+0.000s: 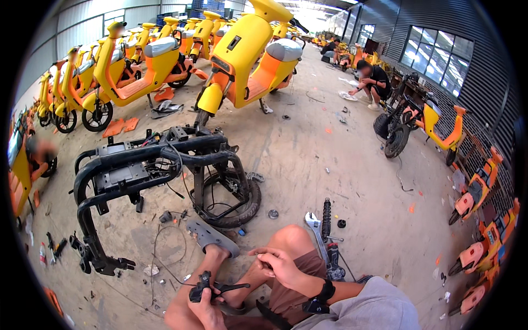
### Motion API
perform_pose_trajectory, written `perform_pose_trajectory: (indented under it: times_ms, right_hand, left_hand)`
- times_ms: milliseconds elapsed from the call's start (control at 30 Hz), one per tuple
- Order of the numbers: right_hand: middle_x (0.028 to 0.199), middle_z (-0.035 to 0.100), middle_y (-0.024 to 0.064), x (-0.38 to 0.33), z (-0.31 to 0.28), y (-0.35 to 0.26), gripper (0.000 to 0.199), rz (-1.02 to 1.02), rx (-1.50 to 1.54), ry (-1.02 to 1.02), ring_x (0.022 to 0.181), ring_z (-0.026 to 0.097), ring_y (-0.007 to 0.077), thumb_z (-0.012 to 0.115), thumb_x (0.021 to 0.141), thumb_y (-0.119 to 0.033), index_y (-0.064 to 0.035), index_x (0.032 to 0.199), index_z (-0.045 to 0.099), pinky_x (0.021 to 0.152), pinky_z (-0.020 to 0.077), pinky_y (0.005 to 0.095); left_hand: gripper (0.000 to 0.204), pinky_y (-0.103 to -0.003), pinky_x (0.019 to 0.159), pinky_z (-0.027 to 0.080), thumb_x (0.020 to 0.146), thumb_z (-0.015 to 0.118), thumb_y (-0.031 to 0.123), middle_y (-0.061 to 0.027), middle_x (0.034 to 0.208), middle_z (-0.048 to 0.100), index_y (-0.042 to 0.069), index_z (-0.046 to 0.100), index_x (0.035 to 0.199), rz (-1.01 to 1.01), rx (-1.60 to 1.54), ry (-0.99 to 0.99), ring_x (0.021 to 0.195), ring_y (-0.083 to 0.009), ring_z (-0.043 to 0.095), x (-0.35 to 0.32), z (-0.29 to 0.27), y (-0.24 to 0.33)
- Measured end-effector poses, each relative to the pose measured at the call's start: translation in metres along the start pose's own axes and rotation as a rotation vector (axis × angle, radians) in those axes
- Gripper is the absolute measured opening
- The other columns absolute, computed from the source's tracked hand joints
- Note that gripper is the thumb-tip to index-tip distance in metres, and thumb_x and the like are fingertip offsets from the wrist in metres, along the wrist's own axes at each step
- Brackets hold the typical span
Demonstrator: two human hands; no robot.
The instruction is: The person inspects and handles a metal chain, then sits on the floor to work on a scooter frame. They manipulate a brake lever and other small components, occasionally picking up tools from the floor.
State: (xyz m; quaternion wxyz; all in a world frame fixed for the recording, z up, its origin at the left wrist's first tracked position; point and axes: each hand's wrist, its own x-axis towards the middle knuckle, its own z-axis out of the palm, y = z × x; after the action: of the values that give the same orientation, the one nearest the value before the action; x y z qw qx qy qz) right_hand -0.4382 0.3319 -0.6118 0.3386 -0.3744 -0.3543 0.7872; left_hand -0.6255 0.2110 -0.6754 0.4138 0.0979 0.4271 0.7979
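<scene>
My left hand (208, 314) is closed around a black brake lever assembly (204, 281) low in the picture, its lever pointing right and a thin cable running off to the left. Over my bent knee, my right hand (279, 268) has its fingers curled and pressed together; whatever is between them, if anything, is too small to make out. Ahead of my legs stands a bare black scooter frame (190, 160) with a wheel (254, 204) attached. Beside my right knee lie an adjustable wrench (317, 230), a black coil shock absorber (326, 219) and a red and black power tool (334, 258).
A yellow and orange scooter (242, 60) stands just behind the frame, with rows of others at the far left. More scooters (484, 181) line the right wall. A person (376, 81) squats at the back right. Small parts, cables and orange panels (120, 126) litter the floor.
</scene>
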Motion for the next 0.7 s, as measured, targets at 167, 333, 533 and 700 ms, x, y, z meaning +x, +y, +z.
perform_pose_trajectory:
  times_ms: [167, 333, 533, 700]
  right_hand:
    - [0.076, 0.057, 0.0015, -0.007, -0.001, 0.011, 0.027, -0.025, -0.023, -0.083, 0.051, 0.04, 0.0035, 0.045, 0.097, -0.01, 0.0003, 0.118, 0.059, 0.047, 0.0309, 0.0171]
    - [0.077, 0.057, -0.0005, -0.01, -0.005, 0.016, 0.027, 0.019, -0.064, -0.148, 0.052, 0.039, 0.0017, 0.046, 0.097, -0.011, -0.0025, 0.12, 0.06, 0.048, 0.0306, 0.0157]
    - [0.083, 0.062, 0.0016, -0.019, -0.015, 0.015, 0.028, -0.048, -0.256, -0.138, 0.055, 0.044, 0.0026, 0.05, 0.097, -0.01, -0.0034, 0.121, 0.063, 0.049, 0.0348, 0.0163]
    - [0.082, 0.062, 0.0023, -0.029, -0.022, 0.026, 0.034, -0.106, -0.4, -0.226, 0.056, 0.045, 0.0018, 0.05, 0.098, -0.009, -0.0053, 0.131, 0.055, 0.05, 0.0376, 0.0155]
  left_hand:
    - [0.025, -0.03, 0.05, 0.059, 0.081, 0.071, 0.007, -0.0145, 0.08, 0.064, -0.007, 0.056, 0.096, 0.013, -0.009, 0.085, 0.065, -0.0226, 0.065, -0.006, 0.017, -0.004]
    - [0.023, -0.032, 0.055, 0.061, 0.079, 0.071, 0.001, -0.0148, 0.081, 0.064, -0.007, 0.056, 0.095, 0.007, 0.062, 0.041, 0.067, -0.024, 0.065, -0.013, 0.02, -0.014]
    - [0.022, -0.029, 0.063, 0.056, 0.082, 0.07, 0.002, -0.0114, 0.084, 0.065, -0.006, 0.058, 0.099, 0.025, 0.222, 0.068, 0.071, -0.0194, 0.066, -0.018, 0.033, -0.019]
    - [0.038, -0.034, 0.074, 0.061, 0.084, 0.068, -0.001, -0.0168, 0.097, 0.065, -0.009, 0.052, 0.117, -0.027, 0.069, -0.001, 0.085, -0.0233, 0.067, -0.027, 0.026, -0.023]
